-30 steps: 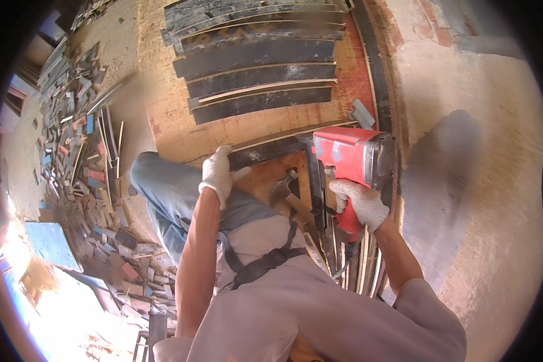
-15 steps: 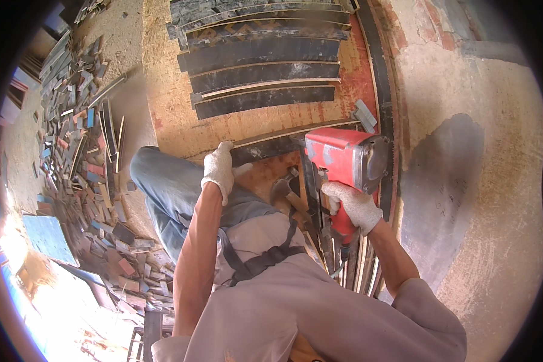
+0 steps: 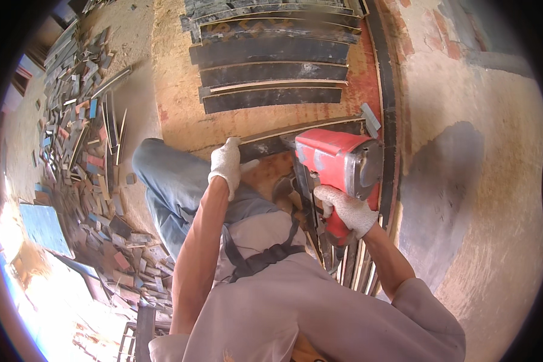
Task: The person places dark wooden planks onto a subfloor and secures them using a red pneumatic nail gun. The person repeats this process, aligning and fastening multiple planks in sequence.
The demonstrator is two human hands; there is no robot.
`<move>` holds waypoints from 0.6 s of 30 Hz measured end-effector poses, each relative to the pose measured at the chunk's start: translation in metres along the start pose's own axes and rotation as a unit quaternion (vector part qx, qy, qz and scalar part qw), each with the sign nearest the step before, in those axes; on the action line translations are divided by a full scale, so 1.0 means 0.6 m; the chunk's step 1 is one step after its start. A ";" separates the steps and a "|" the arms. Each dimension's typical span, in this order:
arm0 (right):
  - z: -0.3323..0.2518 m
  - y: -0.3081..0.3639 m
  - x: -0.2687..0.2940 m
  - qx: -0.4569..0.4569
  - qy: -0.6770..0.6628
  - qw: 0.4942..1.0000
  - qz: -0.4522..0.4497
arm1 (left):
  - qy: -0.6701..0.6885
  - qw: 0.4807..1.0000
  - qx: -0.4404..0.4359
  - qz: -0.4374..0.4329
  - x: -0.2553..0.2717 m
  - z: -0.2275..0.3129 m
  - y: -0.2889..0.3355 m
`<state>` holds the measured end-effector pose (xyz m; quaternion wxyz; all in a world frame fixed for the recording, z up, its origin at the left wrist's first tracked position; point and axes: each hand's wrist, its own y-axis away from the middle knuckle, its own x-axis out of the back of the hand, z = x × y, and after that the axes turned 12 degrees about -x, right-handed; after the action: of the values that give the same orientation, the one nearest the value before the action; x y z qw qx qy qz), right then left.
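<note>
My right hand, in a white knit glove, is wrapped round the grip of a red nail gun. The gun's nose, on its left side, is at a long dark wood strip that lies crosswise in front of me. My left hand, gloved too, is closed over the left part of this strip beside my knee. Just below the strip, between my hands, a hammer lies partly in shadow. At the strip's right end rests a short grey stick of nails.
Several dark wood strips lie in rows on the board ahead. A long dark rail edges its right side. Offcuts litter the floor at left, near a blue panel. More strips lie beside my right hip.
The nail gun has moved a little left along the strip, toward my left hand. My left hand keeps its grip. The whole view has shifted slightly.
</note>
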<state>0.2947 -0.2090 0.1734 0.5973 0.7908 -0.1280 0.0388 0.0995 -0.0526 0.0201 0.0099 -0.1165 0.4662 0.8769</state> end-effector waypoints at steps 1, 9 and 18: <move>0.004 -0.007 -0.003 -0.008 0.012 1.000 -0.012 | 0.001 1.000 -0.004 0.001 0.001 -0.003 -0.001; 0.031 -0.040 -0.016 0.115 0.050 0.992 0.017 | 0.020 1.000 0.011 -0.003 -0.001 -0.024 -0.011; 0.033 -0.044 -0.029 0.125 0.096 0.987 0.016 | 0.033 0.999 0.013 -0.023 -0.003 -0.034 -0.010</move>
<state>0.2827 -0.2186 0.1396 0.5026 0.8496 -0.0771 0.1404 0.1060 -0.0657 0.0048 0.0165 -0.1559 0.4749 0.8659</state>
